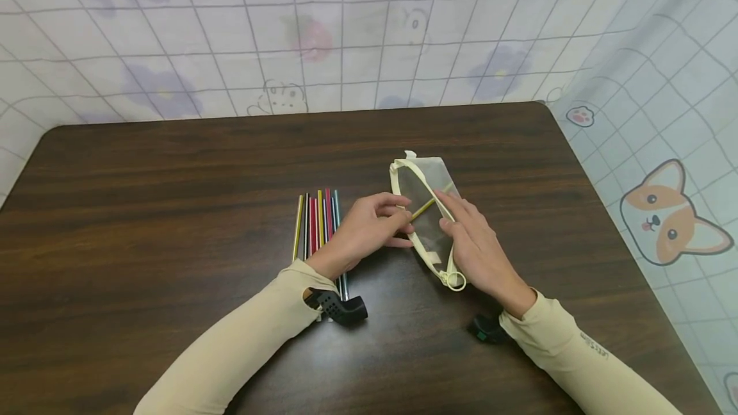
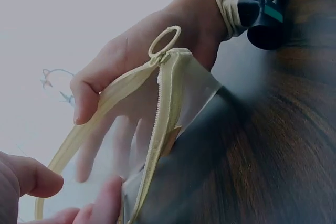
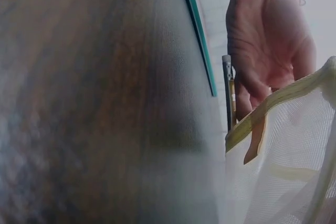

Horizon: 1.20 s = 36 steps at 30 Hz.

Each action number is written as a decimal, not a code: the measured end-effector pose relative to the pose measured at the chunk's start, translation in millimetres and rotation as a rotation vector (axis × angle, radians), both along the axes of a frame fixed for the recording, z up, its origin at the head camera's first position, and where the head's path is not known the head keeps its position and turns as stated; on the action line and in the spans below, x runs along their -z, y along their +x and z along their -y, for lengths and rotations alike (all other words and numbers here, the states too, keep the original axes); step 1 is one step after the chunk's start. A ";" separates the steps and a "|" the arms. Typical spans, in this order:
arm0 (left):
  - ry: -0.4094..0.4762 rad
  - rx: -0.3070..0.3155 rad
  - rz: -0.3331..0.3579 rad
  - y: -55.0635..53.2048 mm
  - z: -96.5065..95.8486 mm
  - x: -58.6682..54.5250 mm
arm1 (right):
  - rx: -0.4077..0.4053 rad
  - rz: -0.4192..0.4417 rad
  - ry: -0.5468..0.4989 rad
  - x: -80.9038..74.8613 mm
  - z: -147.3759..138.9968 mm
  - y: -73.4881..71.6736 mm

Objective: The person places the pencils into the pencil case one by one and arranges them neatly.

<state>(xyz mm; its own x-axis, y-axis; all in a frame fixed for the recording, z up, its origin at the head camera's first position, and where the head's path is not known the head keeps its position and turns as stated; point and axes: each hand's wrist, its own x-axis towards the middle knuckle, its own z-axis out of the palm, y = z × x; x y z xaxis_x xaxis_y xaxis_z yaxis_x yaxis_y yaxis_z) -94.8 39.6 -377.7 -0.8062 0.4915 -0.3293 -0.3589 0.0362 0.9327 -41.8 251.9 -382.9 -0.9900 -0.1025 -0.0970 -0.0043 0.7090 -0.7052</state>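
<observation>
A translucent mesh zip pouch (image 1: 423,175) with cream trim lies on the table, its zipped mouth spread apart. Through the mesh a slim yellow pencil (image 1: 425,208) shows, slanting across the inside. My left hand (image 1: 377,223) pinches the pouch's left edge, thumb and fingers meeting at the trim. On the opposite side my right hand (image 1: 475,245) grips the other edge; in the left wrist view its thumb lies over the trim and its fingers spread behind the mesh. A cream ring (image 2: 164,42) hangs at the zip's near end. Partly under my left forearm lies a row of several coloured pencils (image 1: 313,223).
The dark wooden table (image 1: 173,223) reaches back to a white grid-patterned cloth (image 1: 357,63), which also hangs along the right side. Each wrist carries a black camera, such as the left wrist camera (image 1: 340,308).
</observation>
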 end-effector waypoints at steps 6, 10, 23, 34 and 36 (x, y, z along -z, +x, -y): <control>-0.056 -0.022 -0.089 -2.0 5.6 0.5 | 0.003 -0.005 0.010 0.4 1.0 -1.0; -0.208 -0.024 -0.215 -4.9 8.3 0.7 | 0.004 -0.009 0.014 0.4 -0.1 -1.3; -0.604 0.129 -0.553 -6.6 -0.7 6.8 | 0.011 0.018 0.012 0.4 0.8 -0.4; -0.699 0.198 -0.654 -3.9 -4.7 3.0 | 0.020 0.023 0.031 3.8 2.2 1.6; -0.694 0.215 -0.641 -4.3 -4.7 2.2 | 0.020 0.023 0.032 4.5 1.8 1.4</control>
<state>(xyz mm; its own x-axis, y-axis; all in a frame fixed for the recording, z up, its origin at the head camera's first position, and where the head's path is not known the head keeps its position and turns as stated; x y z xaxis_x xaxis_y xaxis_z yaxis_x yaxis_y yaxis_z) -99.1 44.4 -379.8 -0.8491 0.5117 -0.1309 0.2894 0.6580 0.6952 -40.5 250.0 -387.4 -0.9892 -0.0796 -0.1229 0.0259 0.7307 -0.6822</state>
